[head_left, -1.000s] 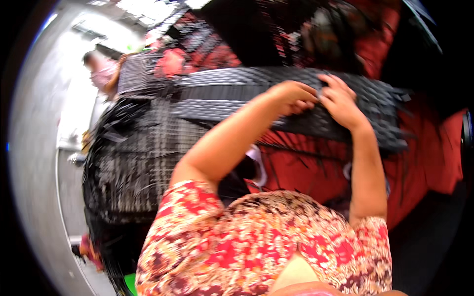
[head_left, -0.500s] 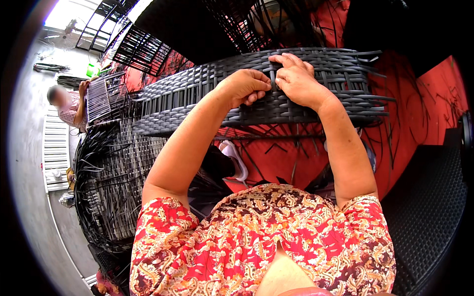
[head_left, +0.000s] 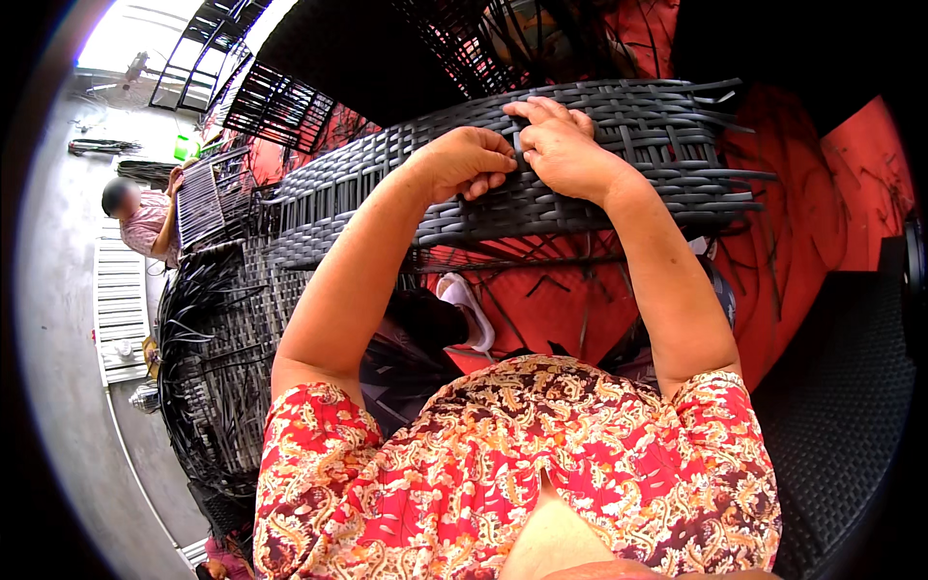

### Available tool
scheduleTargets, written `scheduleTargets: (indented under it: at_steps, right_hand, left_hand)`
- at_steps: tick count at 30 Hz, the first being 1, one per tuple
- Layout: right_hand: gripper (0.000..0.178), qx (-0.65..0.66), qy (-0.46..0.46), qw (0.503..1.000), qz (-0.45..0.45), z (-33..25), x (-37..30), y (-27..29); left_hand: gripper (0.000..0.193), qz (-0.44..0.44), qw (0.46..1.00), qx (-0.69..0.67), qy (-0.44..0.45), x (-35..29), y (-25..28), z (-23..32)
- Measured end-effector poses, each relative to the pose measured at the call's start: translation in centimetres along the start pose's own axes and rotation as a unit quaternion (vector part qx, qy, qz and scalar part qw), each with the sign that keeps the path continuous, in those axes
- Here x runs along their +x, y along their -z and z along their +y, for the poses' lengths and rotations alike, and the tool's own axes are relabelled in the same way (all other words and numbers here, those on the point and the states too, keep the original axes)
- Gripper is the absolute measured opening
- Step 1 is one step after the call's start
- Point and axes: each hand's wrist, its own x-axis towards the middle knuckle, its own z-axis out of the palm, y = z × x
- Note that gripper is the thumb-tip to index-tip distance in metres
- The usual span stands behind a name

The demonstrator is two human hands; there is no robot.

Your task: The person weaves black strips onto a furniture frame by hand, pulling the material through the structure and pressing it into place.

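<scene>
Red sheeting (head_left: 541,319) lies underfoot, with a white slatted panel (head_left: 123,300) and bright light (head_left: 135,39) at left.

- the right hand (head_left: 563,150) partly hid the woven panel (head_left: 667,145);
- a co-worker's head (head_left: 120,197) was blurred;
- the patterned shirt (head_left: 406,474) ran off the lower edge

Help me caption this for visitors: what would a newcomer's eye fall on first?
Probably the long dark grey woven panel stretching across the upper middle, with the left hand and right hand close together at it. Next, the vivid red floor covering showing around it, strewn with dark strips. Then the red patterned top filling the bottom centre.
</scene>
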Motion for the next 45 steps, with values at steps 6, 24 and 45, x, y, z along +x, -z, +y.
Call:
scheduleTargets:
  at_steps: [6,24,45]
  right_hand:
    - [0.018,0.031,0.006,0.999,0.014,0.4,0.0,-0.2]
    - [0.023,0.153,0.049,0.985,0.064,-0.7,1.3,-1.4]
    - [0.021,0.207,-0.014,0.967,0.147,-1.8,-1.2,0.6]
  left_hand:
    - [0.008,-0.005,0.999,-0.041,0.014,0.2,0.3,0.1]
    - [0.008,0.073,0.990,-0.047,-0.108,-3.5,1.6,-1.1]
    - [0.028,0.022,0.940,-0.321,-0.117,-3.7,0.3,-3.3]
